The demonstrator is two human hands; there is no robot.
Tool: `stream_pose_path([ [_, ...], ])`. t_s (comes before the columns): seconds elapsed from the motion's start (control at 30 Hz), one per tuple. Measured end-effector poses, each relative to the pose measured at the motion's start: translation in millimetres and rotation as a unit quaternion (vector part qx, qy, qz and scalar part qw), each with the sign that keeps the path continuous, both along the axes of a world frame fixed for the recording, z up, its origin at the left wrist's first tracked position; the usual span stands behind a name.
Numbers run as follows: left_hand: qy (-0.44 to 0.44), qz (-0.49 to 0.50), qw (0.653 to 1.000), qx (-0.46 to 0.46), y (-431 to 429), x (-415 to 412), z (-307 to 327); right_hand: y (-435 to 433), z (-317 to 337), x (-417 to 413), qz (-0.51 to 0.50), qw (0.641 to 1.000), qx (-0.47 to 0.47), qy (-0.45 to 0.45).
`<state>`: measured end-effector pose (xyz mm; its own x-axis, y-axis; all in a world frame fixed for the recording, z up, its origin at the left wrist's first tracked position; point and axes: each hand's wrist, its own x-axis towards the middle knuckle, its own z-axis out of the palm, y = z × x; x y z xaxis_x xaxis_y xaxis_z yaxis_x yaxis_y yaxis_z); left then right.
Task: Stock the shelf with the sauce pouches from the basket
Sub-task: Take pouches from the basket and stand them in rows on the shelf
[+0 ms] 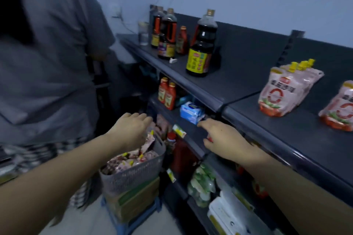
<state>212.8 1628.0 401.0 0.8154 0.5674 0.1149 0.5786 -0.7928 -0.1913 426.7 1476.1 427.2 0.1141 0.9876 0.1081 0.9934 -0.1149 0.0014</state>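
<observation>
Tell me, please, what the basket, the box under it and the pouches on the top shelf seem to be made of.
Basket: grey plastic, likely; moulded perforated wall, matte.
Box: probably cardboard; brown, dull, flat-sided.
Sauce pouches: apparently flexible plastic film; slightly glossy, creased, with yellow screw caps.

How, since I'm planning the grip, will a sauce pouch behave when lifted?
Probably floppy: the pouches on the shelf slump backwards. Likely bottom-heavy, as their bases bulge. The film looks smooth, so maybe slippery; the yellow caps seem stiffest.
</observation>
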Motion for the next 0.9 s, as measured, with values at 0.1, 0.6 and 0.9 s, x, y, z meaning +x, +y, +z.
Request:
stream_pose_path([
  [0.1, 0.015, 0.072, 0.997, -0.022, 32.1, -60.7, -19.2, 61.3, -14.2, -29.1, 0.037, 0.998, -0.045, -0.009],
  [0.6, 0.091, 0.167, 0.967, -0.171, 121.5, -177.6, -132.7, 215.8, -124.4, -114.3, 0.041, 0.981, -0.188, 0.024],
  [0.9, 0.105, 0.176, 0.958, -0.202, 173.1, -116.2, -188.3, 282.8, -178.7, -54.2, 0.043, 0.974, -0.218, 0.052],
])
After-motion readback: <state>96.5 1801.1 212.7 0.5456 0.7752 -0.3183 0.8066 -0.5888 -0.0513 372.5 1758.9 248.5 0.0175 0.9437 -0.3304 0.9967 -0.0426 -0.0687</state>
